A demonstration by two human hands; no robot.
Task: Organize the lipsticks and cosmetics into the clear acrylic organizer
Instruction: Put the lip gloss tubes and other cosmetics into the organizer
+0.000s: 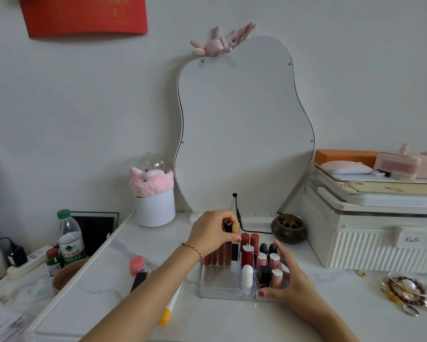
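Observation:
The clear acrylic organizer point(218, 283) stands on the white table, holding several upright lipsticks and lip glosses. My left hand point(211, 234) reaches over its back left corner and pinches a black lipstick point(228, 228) with a gold band, held upright above the slots. My right hand point(290, 283) grips the organizer's front right corner, thumb on the front wall. A white tube point(247, 276) stands in a front slot. Left of the organizer, a pink-capped tube point(136, 265), a black case point(139, 281) and a white-and-yellow tube point(169, 308) lie on the table.
A wavy mirror point(242, 134) leans on the wall behind. A white pot with pink plush point(155, 206), a dark round burner point(288, 228), a ribbed white box point(370, 240) and jewellery point(405, 291) surround the spot. A water bottle point(70, 239) stands at left.

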